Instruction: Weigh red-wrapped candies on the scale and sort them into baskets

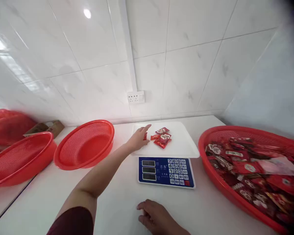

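Baskets (85, 143) flank scale (166, 171).

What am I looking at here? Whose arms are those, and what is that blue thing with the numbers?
This is one picture, taken by a camera worn on a person's head, so you see what they see when they look down at a white counter. The two arms are that person's own.

The left hand reaches out onto the white tray of a scale. That is the blue thing with number buttons; it weighs things. On the tray lie a few small red packets, and the fingers touch one at the edge of the pile. The right hand rests flat on the counter and holds nothing.

On the right is a red basket full of the same packets. On the left are two more red baskets.
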Action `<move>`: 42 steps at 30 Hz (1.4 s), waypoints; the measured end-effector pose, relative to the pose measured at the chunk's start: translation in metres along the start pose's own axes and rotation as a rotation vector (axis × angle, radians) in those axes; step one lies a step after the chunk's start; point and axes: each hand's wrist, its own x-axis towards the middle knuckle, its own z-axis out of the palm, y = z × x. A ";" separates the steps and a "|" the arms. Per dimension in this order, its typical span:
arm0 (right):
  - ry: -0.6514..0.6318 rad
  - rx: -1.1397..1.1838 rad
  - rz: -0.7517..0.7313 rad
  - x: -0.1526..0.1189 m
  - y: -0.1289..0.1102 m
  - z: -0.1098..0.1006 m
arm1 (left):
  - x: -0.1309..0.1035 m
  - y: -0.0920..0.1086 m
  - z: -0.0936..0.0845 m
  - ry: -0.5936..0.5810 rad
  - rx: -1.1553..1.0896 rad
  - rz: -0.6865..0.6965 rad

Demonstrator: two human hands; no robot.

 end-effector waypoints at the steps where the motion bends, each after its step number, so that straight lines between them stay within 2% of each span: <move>1: 0.010 0.004 -0.004 0.000 0.002 0.001 | -0.003 -0.004 -0.003 0.014 0.020 0.001; 5: 0.038 0.012 -0.026 0.002 0.007 0.004 | -0.019 -0.023 -0.030 0.141 0.170 -0.066; 8: 0.037 0.018 -0.037 0.003 0.009 0.004 | -0.043 -0.046 -0.064 0.279 0.348 -0.198; 10: 0.035 0.026 -0.033 0.003 0.009 0.004 | -0.062 -0.066 -0.088 0.293 0.447 -0.303; 13: 0.042 0.023 -0.042 0.002 0.009 0.005 | -0.087 -0.096 -0.110 0.152 0.515 -0.496; 15: 0.046 0.022 -0.053 0.002 0.010 0.006 | -0.095 -0.109 -0.113 0.011 0.554 -0.580; 17: 0.052 0.027 -0.054 0.002 0.012 0.007 | -0.092 -0.111 -0.107 -0.042 0.572 -0.559; 19: 0.065 0.031 -0.053 0.002 0.013 0.009 | -0.077 -0.098 -0.093 0.005 0.520 -0.445; 22: 0.085 0.033 -0.047 0.003 0.015 0.011 | -0.041 -0.057 -0.060 0.042 0.320 -0.206; 25: 0.097 0.033 -0.036 0.004 0.015 0.010 | -0.001 -0.006 -0.020 -0.046 0.167 -0.030; 28: 0.101 0.037 -0.022 0.003 0.014 0.008 | 0.031 0.037 0.016 -0.185 0.127 -0.003; 30: 0.098 0.038 -0.018 0.003 0.012 0.007 | 0.045 0.055 0.032 -0.219 0.155 -0.033; 34: 0.045 0.010 -0.019 0.005 0.011 0.006 | 0.056 0.066 0.049 -0.204 0.218 -0.100; 39: -0.021 -0.041 -0.020 0.008 0.012 0.008 | 0.051 0.062 0.055 -0.097 0.305 0.013; 42: -0.034 -0.025 -0.013 0.006 0.010 0.006 | 0.050 0.060 0.054 -0.113 0.264 0.048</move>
